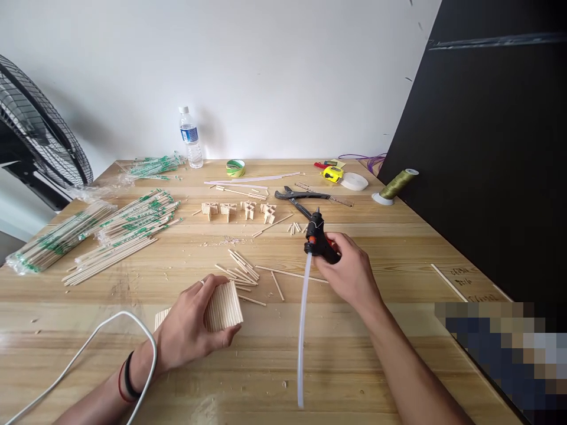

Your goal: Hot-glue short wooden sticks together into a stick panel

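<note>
My left hand (195,324) is wrapped round a block of wooden sticks (224,306) set side by side, low over the table's front left. Part of the block shows on either side of the hand; the middle is covered by my fingers. In my right hand (352,271) is a black hot glue gun (316,236), its nozzle pointing away from me. A long translucent glue stick (303,330) hangs from its rear toward the table's front. Short loose wooden sticks (241,268) lie scattered just beyond my left hand.
Several small stick assemblies (228,209) stand in a row. Behind the glue gun lie pliers (305,195). Wrapped chopstick bundles (62,236) are at left, near a fan (39,118). A white cable (95,330) loops over my left wrist. A water bottle (190,141), tape measure (332,173) and thread spool (398,186) stand farther back.
</note>
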Motion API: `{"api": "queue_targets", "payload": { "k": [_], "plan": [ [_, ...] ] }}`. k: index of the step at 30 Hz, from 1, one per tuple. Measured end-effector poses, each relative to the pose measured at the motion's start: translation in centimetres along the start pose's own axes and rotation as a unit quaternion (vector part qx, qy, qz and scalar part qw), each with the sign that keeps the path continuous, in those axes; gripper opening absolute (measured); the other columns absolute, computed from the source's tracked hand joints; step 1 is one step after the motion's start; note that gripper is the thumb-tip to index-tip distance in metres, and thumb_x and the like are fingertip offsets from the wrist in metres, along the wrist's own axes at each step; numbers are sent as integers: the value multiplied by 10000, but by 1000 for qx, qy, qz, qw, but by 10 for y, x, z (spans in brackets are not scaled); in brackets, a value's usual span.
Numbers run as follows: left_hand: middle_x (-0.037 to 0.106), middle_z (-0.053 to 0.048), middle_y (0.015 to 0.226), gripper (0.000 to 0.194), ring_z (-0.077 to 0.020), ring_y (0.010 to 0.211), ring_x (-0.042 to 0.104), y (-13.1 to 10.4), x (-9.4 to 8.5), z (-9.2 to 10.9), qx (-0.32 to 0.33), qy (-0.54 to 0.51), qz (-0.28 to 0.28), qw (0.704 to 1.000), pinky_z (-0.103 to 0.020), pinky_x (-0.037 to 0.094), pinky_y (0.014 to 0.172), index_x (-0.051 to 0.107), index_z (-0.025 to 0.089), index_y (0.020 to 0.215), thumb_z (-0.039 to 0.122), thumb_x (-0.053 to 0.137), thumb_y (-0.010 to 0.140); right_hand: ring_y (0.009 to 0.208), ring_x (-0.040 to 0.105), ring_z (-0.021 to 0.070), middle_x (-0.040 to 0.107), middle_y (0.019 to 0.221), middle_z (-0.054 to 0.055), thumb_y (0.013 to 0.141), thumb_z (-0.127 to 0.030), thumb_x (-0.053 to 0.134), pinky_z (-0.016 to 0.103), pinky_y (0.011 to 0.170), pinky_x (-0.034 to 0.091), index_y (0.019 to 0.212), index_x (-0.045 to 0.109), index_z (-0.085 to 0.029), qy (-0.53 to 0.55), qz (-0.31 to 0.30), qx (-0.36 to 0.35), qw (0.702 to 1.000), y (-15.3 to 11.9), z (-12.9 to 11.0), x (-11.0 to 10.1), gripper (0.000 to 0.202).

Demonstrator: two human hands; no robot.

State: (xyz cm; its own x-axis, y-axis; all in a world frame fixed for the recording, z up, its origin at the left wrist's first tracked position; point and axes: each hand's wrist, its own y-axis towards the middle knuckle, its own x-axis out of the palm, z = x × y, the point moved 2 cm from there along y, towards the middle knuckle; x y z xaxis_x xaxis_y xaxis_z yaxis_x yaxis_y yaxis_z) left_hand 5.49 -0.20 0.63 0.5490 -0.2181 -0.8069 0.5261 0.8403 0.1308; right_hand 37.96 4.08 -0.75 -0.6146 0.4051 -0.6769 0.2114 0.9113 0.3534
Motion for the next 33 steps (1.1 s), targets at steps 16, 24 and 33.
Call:
{"api": "queue_targets", "payload": {
  "k": [16,24,33],
  "plan": [
    [669,-80,1157,577,-300,1038,664,1,-2,-10,-20,106,113,988,-457,513,930,451,250,1351,319,726,848,607,421,140,496,700,-24,991,-656,539,296,580,332,761,544,-215,302,-302,-53,903,-32,-50,12,497],
    [685,-52,1154,592,-224,936,667,-3,-3,-4,-33,-6,89,995,-333,545,781,456,260,1373,376,738,865,646,478,165,539,690,6,958,-724,543,316,596,337,706,548,-207,372,-365,-61,851,-37,-54,14,575],
    [678,-78,1203,584,-242,996,665,-4,-4,-4,-33,-45,72,996,-364,550,831,482,245,1357,402,743,858,619,402,129,455,660,-38,857,-617,759,284,561,298,681,545,-201,391,-418,-70,817,-41,-60,17,500]
  ]
}}
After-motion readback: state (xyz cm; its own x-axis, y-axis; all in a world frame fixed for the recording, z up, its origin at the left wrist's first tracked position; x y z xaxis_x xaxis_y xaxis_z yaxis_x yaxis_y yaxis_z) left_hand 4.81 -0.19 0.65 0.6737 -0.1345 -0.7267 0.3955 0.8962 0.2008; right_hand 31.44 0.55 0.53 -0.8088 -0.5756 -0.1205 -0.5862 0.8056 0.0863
